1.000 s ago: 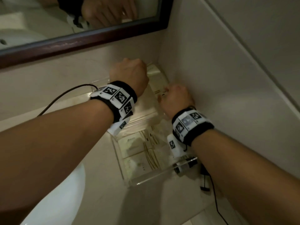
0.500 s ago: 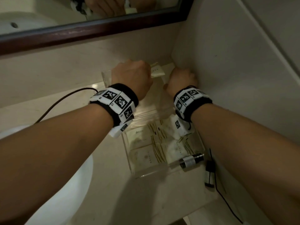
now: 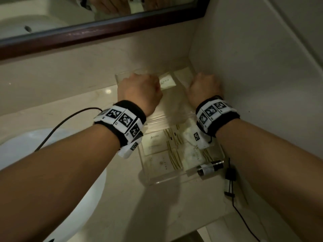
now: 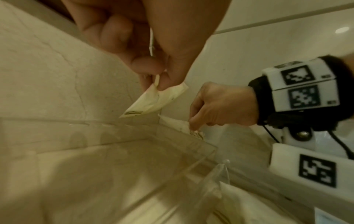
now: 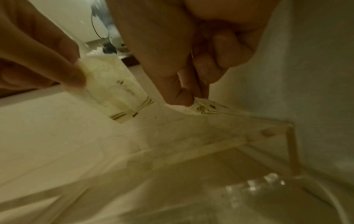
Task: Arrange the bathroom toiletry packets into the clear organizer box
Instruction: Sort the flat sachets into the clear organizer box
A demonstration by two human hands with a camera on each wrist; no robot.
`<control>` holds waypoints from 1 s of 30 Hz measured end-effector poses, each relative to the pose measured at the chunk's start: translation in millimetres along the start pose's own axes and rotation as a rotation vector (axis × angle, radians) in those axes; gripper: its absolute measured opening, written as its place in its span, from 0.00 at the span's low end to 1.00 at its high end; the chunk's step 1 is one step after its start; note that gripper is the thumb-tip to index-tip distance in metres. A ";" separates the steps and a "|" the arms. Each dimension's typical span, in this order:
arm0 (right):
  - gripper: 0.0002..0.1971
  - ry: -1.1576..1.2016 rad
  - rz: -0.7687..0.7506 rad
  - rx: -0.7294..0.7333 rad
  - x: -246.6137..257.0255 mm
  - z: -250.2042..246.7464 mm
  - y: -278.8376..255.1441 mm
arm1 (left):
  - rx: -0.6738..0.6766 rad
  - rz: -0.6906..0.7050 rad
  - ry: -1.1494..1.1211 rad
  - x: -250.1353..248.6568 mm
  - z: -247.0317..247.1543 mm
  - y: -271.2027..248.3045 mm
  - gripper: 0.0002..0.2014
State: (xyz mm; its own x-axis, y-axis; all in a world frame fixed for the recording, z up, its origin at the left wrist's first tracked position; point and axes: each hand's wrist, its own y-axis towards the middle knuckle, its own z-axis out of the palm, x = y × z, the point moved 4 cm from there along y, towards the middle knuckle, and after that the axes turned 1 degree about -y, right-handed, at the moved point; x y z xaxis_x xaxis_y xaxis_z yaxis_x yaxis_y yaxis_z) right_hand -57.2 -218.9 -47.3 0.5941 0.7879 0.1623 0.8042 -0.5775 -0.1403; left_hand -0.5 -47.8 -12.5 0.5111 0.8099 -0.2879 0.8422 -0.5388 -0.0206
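Note:
A clear organizer box (image 3: 206,172) sits on the counter in the corner, with several cream packets (image 3: 164,149) lying flat in its near compartment. My left hand (image 3: 139,91) pinches a cream packet (image 3: 167,82) (image 4: 155,101) above the far compartment. My right hand (image 3: 203,88) (image 4: 220,106) pinches another packet (image 5: 203,108) (image 4: 178,124) at the box's far right corner, close to the side wall. The right hand's packet is hidden in the head view.
A small dark bottle (image 3: 208,168) lies at the box's near right corner. A white basin (image 3: 35,154) is at the left. A dark-framed mirror (image 3: 97,32) hangs above the back wall. Cables (image 3: 230,182) trail on the counter by the right wall (image 3: 262,84).
My right hand has moved away from the left one toward the side wall and farther back. The left hand still holds its packet over the far compartment. The camera has shifted.

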 end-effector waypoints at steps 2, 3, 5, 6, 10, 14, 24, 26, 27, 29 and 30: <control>0.13 0.024 -0.016 -0.013 -4.1 0.3 -18.2 | -0.019 0.050 -0.058 4.1 4.2 -9.2 0.08; 0.12 0.030 -0.027 -0.025 -7.3 1.7 -28.0 | -0.023 0.072 -0.096 5.6 6.7 -13.8 0.07; 0.12 0.040 -0.058 -0.046 -14.9 5.4 -47.9 | -0.027 0.108 -0.175 9.1 11.4 -24.1 0.06; 0.12 0.042 -0.068 -0.052 -19.3 7.0 -57.1 | -0.032 0.134 -0.203 10.6 13.8 -29.5 0.06; 0.09 0.094 -0.023 -0.091 -39.5 5.6 -88.0 | -0.013 0.278 -0.268 15.4 23.7 -53.3 0.04; 0.08 0.126 0.022 -0.129 -58.1 4.1 -102.7 | 0.071 0.481 -0.263 11.3 38.6 -76.5 0.03; 0.07 0.180 0.019 -0.199 -68.5 9.4 -150.8 | 0.226 0.745 -0.035 -11.5 63.4 -107.1 0.05; 0.07 0.180 0.005 -0.208 -69.1 11.8 -158.8 | 0.211 0.782 -0.002 -7.5 69.4 -104.6 0.08; 0.07 0.188 -0.009 -0.218 -69.4 14.0 -162.6 | 0.197 0.799 0.025 -4.7 72.3 -102.6 0.09; 0.07 0.209 -0.062 -0.256 -69.0 18.2 -168.7 | 0.182 0.809 0.096 0.7 75.3 -98.6 0.12; 0.07 0.216 -0.098 -0.275 -69.2 21.2 -171.3 | 0.181 0.807 0.133 2.4 75.5 -97.3 0.13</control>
State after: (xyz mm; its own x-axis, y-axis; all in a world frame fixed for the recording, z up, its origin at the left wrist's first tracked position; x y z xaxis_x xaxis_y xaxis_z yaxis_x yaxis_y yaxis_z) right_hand -236.5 -170.0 -55.2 0.4798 0.7960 0.3691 0.8148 -0.5603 0.1492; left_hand -94.2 -11.0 -83.4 0.9708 0.1742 -0.1651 0.1744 -0.9846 -0.0135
